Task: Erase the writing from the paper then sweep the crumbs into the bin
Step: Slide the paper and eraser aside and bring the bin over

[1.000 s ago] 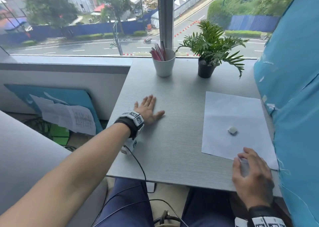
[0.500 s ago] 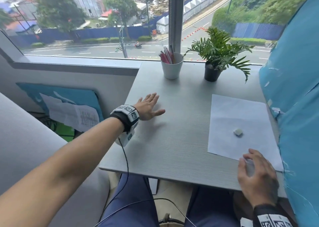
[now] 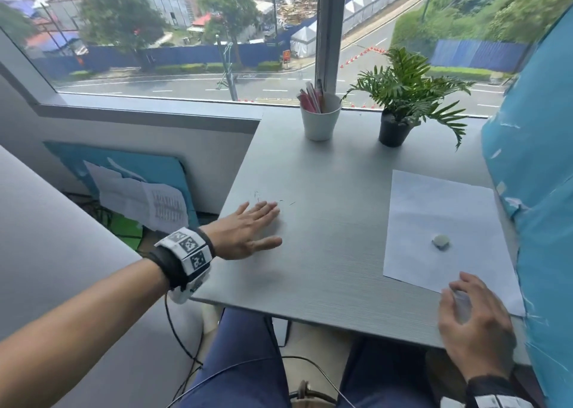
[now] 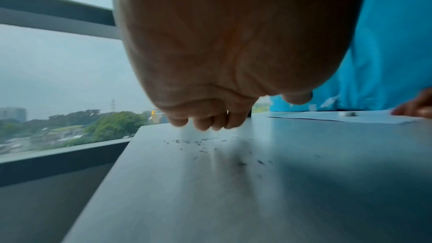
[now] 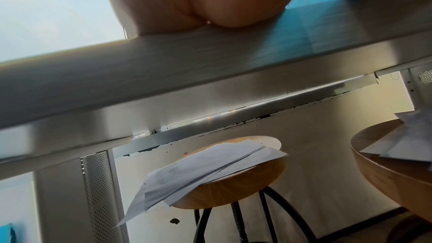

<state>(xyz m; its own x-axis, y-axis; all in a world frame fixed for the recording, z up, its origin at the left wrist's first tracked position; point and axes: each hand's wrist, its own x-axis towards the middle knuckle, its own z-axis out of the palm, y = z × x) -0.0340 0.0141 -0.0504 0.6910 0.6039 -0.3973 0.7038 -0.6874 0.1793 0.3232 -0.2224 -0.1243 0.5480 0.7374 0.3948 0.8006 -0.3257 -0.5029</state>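
Observation:
A white sheet of paper (image 3: 440, 209) lies at the right of the grey table (image 3: 325, 283), with a small white eraser (image 3: 441, 241) on it. Fine dark crumbs (image 3: 257, 195) are scattered near the table's left edge, and the left wrist view shows the crumbs (image 4: 194, 143) below the fingertips (image 4: 205, 124). My left hand (image 3: 263, 224) lies flat with fingers straight, just short of them. My right hand (image 3: 459, 296) rests arched on the paper's near corner, fingertips pressing it down. The right wrist view shows only the heel of that hand (image 5: 205, 6) on the table edge (image 5: 163, 66).
A white cup of pens (image 3: 321, 117) and a potted plant (image 3: 400, 109) stand at the back by the window. A blue covered panel (image 3: 539, 190) walls the right side. Under the table a wooden stool (image 5: 222, 182) holds loose papers. More papers (image 3: 139, 199) lean against the wall at left.
My left hand has drawn back a little across the table, leaving crumbs showing ahead of its fingertips. The view has turned left. The right hand stays on the paper's corner.

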